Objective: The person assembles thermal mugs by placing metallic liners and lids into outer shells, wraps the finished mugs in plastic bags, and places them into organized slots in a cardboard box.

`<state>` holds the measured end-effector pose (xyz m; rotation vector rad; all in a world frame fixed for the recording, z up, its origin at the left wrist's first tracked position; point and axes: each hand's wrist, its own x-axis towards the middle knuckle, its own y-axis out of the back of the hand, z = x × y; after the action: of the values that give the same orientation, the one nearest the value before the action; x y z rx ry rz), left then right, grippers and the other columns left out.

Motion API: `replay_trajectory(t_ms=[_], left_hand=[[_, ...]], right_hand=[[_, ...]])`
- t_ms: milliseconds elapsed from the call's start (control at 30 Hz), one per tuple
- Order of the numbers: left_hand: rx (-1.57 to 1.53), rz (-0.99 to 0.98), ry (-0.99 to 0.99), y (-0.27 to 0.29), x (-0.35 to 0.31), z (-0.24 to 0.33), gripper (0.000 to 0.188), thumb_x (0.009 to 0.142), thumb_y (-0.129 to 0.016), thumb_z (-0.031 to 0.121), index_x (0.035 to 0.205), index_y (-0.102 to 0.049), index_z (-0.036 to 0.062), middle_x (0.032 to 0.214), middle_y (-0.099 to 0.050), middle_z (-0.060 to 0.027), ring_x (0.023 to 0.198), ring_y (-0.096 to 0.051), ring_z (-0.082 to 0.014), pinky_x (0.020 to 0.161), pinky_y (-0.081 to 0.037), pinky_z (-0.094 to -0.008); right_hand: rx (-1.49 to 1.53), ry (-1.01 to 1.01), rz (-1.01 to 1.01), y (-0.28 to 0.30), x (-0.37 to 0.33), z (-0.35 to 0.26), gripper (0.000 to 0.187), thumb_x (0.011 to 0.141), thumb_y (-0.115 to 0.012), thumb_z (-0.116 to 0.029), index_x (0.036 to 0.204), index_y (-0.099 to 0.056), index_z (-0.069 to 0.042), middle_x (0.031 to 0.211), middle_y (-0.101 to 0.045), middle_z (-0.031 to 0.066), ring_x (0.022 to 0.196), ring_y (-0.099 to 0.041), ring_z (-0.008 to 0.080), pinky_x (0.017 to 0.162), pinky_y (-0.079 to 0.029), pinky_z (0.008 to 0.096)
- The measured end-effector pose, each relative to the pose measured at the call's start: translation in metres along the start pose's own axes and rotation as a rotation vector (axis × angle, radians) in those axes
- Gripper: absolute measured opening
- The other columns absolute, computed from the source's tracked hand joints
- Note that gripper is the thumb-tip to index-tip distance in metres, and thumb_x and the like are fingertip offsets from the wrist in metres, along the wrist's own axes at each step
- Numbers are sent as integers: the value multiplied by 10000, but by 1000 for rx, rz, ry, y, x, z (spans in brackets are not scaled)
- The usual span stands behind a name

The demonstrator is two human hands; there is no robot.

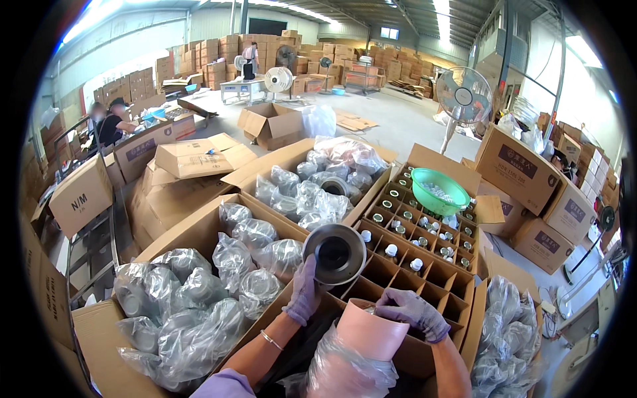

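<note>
In my left hand, gloved in pale purple, is a round dark-grey metal part with a wide rim and a black hollow centre; the fingers grip its lower left edge. Close below it, a pink cylinder stands tilted, its lower part wrapped in clear plastic. My right hand, gloved likewise, is at the cylinder's upper rim with its fingers bent together. What those fingers hold, if anything, is too small to make out. Behind both hands is a carton with cardboard dividers, holding several white-capped bottle-like pieces.
Open cartons of plastic-bagged grey parts stand left and ahead; another bagged heap is at right. A green basin rests on the divided carton. Beyond are a standing fan, stacked cartons and people at far left.
</note>
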<state>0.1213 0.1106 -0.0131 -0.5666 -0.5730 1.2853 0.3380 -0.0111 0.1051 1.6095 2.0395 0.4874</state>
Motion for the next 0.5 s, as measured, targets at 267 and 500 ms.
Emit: replay_trajectory(t_ms=[267, 500], left_hand=[[522, -270, -160, -72, -4, 25, 477, 792, -816, 298, 1098, -592, 10, 943, -656, -63, 848, -613, -123, 749, -525, -286], [692, -750, -133, -91, -13, 41, 404, 988, -508, 337, 1157, -624, -11, 1031, -642, -85, 1013, -580, -148, 949, -449, -320]], right_hand=[[-506, 172, 75, -8, 13, 0, 542, 831, -641, -557, 905, -698, -23, 827, -695, 185, 747, -696, 263, 685, -530, 362], [766, 240, 795, -19, -10, 91, 376, 976, -549, -381, 1143, -567, -46, 966, -628, 37, 858, -611, 132, 744, -504, 281]])
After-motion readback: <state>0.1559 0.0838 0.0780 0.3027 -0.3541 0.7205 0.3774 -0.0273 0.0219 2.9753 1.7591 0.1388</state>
